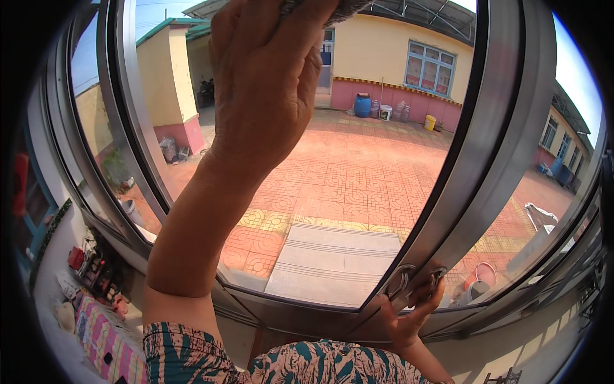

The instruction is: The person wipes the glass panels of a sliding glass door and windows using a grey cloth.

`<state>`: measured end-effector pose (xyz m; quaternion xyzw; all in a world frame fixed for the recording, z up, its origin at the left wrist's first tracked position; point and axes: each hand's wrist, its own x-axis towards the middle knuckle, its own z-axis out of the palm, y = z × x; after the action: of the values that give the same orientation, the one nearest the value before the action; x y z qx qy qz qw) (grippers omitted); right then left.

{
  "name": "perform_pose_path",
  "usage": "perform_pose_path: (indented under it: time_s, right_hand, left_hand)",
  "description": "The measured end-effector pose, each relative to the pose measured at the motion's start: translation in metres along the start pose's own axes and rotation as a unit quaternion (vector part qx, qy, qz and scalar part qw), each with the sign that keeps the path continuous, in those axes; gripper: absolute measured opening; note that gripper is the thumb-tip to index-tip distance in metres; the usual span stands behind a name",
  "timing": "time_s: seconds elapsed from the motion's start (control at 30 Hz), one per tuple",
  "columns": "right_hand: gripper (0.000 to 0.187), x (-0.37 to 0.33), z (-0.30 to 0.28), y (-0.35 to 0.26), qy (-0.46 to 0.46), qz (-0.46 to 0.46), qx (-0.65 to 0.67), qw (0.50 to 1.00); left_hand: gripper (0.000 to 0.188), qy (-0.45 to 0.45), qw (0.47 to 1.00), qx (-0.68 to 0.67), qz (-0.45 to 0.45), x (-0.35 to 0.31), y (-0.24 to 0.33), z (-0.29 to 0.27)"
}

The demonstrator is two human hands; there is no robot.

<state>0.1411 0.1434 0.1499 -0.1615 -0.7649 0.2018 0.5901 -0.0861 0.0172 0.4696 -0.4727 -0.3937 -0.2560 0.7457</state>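
My left hand (262, 96) is raised high against the glass pane (358, 192) of a metal-framed door. Its fingers are closed on a dark grey cloth (345, 9), only partly visible at the top edge. Lower right, my right hand (406, 323) is at the meeting door stiles, its fingers curled at the right curved metal door handle (438, 274) and its thumb apart below the left handle (403, 278). The hand partly covers both handles. Broad silver metal stiles (489, 147) rise above them.
Through the glass lie a pale ramp (332, 262) and a red-tiled yard (345, 166). A blue barrel (362, 105) and yellow bucket (430, 122) stand by the far wall. Indoors at lower left are a shoe rack (99, 269) and a striped cloth (105, 339).
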Motion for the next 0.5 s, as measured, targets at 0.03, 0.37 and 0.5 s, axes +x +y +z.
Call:
perform_pose_path:
  time_s: [0.03, 0.37, 0.5]
  right_hand:
    - [0.108, 0.0, 0.001, 0.001, -0.001, 0.002, 0.0, 1.0]
    - [0.111, 0.003, 0.002, -0.005, -0.004, 0.002, 0.009, 1.0]
    - [0.109, 0.002, -0.002, -0.003, -0.016, 0.005, 0.009, 1.0]
  left_hand:
    - [0.036, -0.038, 0.999, 0.013, -0.006, -0.006, -0.024, -0.015]
    - [0.035, -0.027, 0.965, 0.144, -0.219, -0.103, -0.117, -0.088]
    - [0.04, -0.074, 0.982, 0.048, -0.169, -0.073, 0.01, -0.044]
